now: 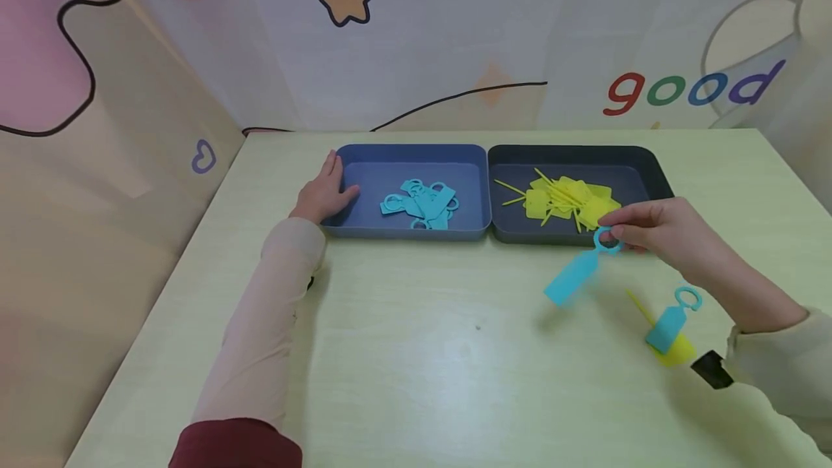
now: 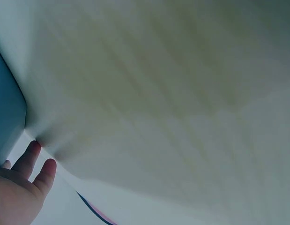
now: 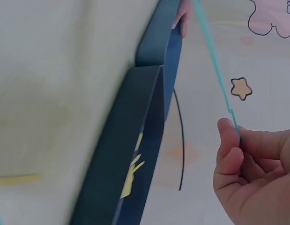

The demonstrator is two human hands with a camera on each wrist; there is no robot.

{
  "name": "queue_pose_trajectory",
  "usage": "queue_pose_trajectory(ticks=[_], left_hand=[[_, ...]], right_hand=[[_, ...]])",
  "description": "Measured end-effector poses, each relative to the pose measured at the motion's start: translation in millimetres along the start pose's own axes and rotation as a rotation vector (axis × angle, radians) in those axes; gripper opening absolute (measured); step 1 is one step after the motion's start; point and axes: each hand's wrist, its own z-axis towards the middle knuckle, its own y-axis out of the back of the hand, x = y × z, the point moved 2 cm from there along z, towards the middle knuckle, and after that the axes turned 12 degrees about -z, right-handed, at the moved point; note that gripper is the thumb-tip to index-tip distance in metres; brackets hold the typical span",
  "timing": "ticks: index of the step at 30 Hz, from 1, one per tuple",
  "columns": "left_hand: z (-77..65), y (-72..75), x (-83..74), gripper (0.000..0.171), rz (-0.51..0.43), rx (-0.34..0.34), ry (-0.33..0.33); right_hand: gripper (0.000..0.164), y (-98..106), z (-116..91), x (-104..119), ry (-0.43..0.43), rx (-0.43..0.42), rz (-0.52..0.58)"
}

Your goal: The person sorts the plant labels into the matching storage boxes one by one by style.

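In the head view my right hand point(image 1: 650, 230) pinches a light-blue plastic tag point(image 1: 572, 276) by its ring end. The tag hangs over the table in front of the black tray point(image 1: 552, 237), its flat part slanting down to the left. The right wrist view shows the same tag point(image 3: 215, 65) edge-on between thumb and fingertips. My left hand point(image 1: 327, 193) rests on the left side of the blue tray point(image 1: 364, 232), fingers straight, thumb over the rim. Light-blue ring tags point(image 1: 425, 204) lie inside that tray; several yellow tags point(image 1: 565, 197) with thin stems are heaped in the black one.
Both trays stand side by side near the table's back edge. On the table at the right, another light-blue tag point(image 1: 667, 327) lies over a yellow tag point(image 1: 680, 352), close to my right sleeve point(image 1: 776, 367). A patterned cloth point(image 1: 429, 35) hangs behind the table.
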Motion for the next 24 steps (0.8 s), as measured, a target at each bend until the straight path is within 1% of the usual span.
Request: queue_pose_trajectory(ticks=[2, 6, 10, 14, 20, 22, 24], left_hand=[[0.5, -0.5, 0.3, 0.078, 0.004, 0.001, 0.002], [0.7, -0.9, 0.1, 0.078, 0.006, 0.002, 0.004], [-1.8, -0.2, -1.3, 0.078, 0.002, 0.008, 0.006], [-2.9, -0.1, -1.9, 0.077, -0.002, 0.011, 0.013], [-1.9, 0.5, -1.6, 0.077, -0.009, 0.009, 0.018], [-1.3, 0.8, -1.3, 0.077, -0.009, 0.007, 0.018], [-0.7, 1.1, -1.1, 0.078, -0.012, 0.005, 0.016]], right_hand=[[0.037, 1, 5, 10, 0.015, -0.026, 0.041], [0.035, 0, 18, 31, 0.030, -0.092, 0.074], [0.033, -4, 36, 51, 0.025, -0.124, 0.137], [0.032, -13, 59, 68, 0.005, -0.119, 0.265], [0.030, -31, 97, 86, -0.083, -0.091, 0.536], [0.030, -39, 109, 90, -0.117, -0.086, 0.591], [0.030, -49, 121, 94, -0.148, -0.080, 0.618]])
